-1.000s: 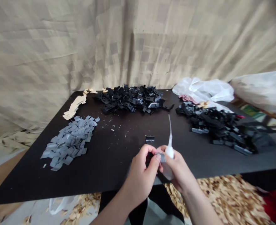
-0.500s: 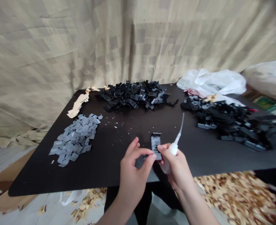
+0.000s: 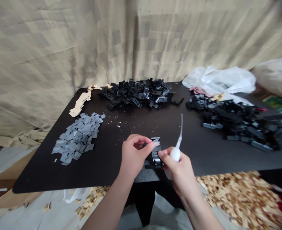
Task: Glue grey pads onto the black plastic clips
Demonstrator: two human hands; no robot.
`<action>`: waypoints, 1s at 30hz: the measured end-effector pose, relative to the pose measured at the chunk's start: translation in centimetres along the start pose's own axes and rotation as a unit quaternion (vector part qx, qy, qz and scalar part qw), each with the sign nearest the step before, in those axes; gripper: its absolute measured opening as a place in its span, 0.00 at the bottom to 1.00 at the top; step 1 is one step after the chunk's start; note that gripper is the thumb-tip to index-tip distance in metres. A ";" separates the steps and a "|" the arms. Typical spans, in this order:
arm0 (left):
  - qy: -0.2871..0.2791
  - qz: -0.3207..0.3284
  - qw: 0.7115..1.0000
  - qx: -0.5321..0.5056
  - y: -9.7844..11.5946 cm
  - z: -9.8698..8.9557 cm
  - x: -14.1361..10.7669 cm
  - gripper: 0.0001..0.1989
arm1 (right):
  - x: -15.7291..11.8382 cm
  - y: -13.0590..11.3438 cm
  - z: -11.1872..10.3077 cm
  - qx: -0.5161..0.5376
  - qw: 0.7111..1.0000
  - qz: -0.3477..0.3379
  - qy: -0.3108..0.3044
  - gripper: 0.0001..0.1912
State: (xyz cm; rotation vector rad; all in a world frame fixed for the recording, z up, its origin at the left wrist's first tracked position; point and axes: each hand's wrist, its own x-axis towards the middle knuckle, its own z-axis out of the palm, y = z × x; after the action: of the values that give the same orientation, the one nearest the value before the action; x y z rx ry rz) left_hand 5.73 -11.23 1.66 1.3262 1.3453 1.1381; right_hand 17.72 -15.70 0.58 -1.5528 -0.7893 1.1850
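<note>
Hands both pinch: left hand (image 3: 132,158) a gray tab (image 3: 156,143) over a black clip (image 3: 156,157), right hand (image 3: 180,172) a white squeeze bottle (image 3: 175,155).

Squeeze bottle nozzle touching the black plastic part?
Apart. The head view shows the thin nozzle of the white squeeze bottle pointing up, right of the black plastic part, with dark tabletop between.

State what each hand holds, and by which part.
The right hand grips a white squeeze bottle by its body; the left hand pinches a grey tab by its edge.
</note>
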 end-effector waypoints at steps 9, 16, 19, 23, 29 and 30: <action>-0.102 -0.105 0.984 -0.105 0.9 -1.1 1.2 0.15 | -0.3 -0.1 0.0 -0.030 0.999 -0.015 -0.009 0.16; -0.198 -0.092 0.976 -0.005 1.1 -1.9 2.1 0.10 | -0.5 -0.2 -0.1 -0.063 0.997 -0.029 -0.029 0.16; -0.206 -0.083 0.975 0.008 1.1 -2.1 2.4 0.09 | -0.5 0.1 -0.2 -0.072 0.996 -0.035 -0.040 0.16; -0.220 -0.070 0.973 0.014 1.1 -2.3 2.5 0.09 | -0.4 0.3 -0.2 -0.084 0.995 -0.041 -0.043 0.15; -0.240 -0.077 0.967 0.017 1.1 -2.1 2.0 0.13 | -0.7 -0.2 0.2 -0.092 0.994 -0.053 -0.034 0.14; -0.239 -0.078 0.968 0.018 1.2 -2.0 1.9 0.12 | -0.7 -0.3 0.2 -0.094 0.994 -0.052 -0.035 0.14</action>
State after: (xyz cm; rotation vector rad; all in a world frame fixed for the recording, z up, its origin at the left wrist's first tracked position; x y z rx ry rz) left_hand 3.91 -9.38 3.15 1.3838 1.0895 0.6331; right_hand 17.36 -16.22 1.07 -1.6079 -1.0412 1.1198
